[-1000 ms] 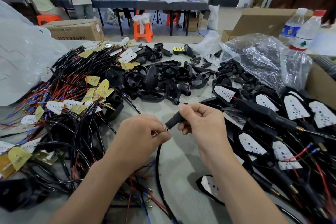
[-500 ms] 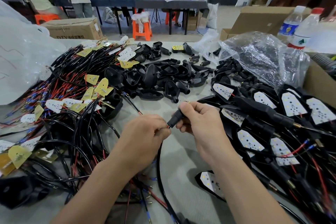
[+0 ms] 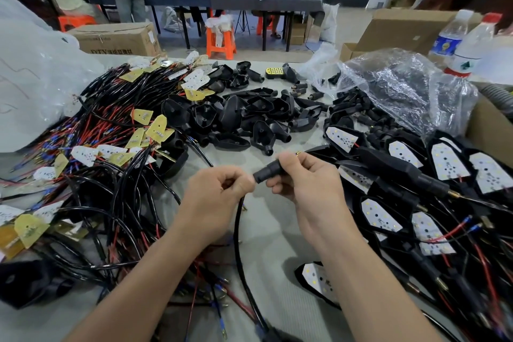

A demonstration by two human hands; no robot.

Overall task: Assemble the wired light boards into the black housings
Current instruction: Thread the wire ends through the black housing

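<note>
Both hands have closed the gap since a second ago. The bit of red wire that showed between them is gone, and the left hand (image 3: 219, 197) now sits right up against the end of the black tube (image 3: 268, 172). That one tube is in the right hand (image 3: 308, 186), pinched between thumb and curled fingers and tilted so its low end points at the left hand. A small gold tip pokes out above the right fingers. The left hand is curled into a loose fist, pinching the one black cable (image 3: 238, 236), which drops from it and runs down the desk (image 3: 277, 230) toward the camera. Both forearms come in from the bottom and meet mid-desk.

Loose black housings (image 3: 244, 116) are heaped just beyond the hands, way too many to count. Wired light boards (image 3: 111, 147) are tangled on the left, and fitted boards (image 3: 444, 164) are piled on the right. Two water bottles (image 3: 449, 36) stand far right.
</note>
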